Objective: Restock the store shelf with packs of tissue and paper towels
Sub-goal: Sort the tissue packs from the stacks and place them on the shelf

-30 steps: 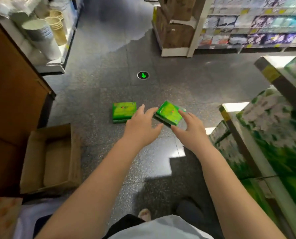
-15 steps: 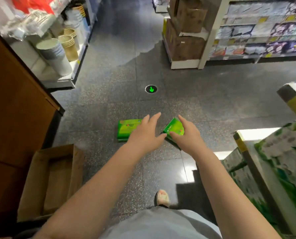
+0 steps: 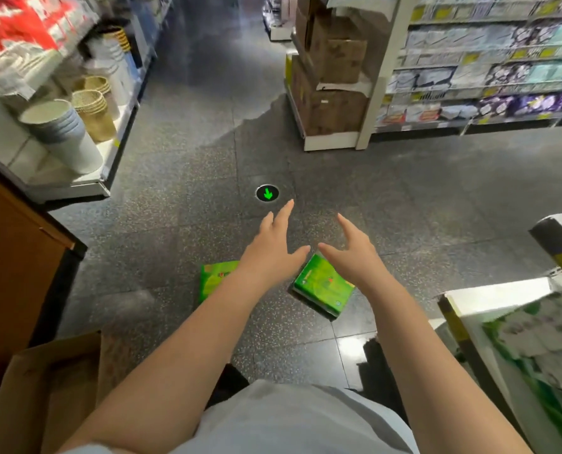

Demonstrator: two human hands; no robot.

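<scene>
Two green tissue packs lie on the dark speckled floor (image 3: 181, 178): the left pack (image 3: 215, 279) rests flat and is partly covered by the left forearm, while the right pack (image 3: 323, 287) sits turned at an angle just beside the right wrist. An open cardboard box (image 3: 48, 385) stands at the lower left with its flaps up; what it holds cannot be made out. On the low shelf (image 3: 76, 183) at the left, stacked white buckets (image 3: 61, 134) and nested woven baskets (image 3: 94, 113) stand side by side. Brown cartons (image 3: 330, 80) are piled at the end of the far shelving, whose rows hold blurred packs. At the right edge a shelf (image 3: 461, 326) carries large green-and-white tissue bundles (image 3: 535, 348). Both hands are stretched forward above the packs, holding nothing: the left hand (image 3: 273, 249) has its fingers straight and spread, reaching toward the green arrow marker (image 3: 267, 193), and the right hand (image 3: 351, 249) is likewise spread with thumb out, the two thumbs close but apart.
</scene>
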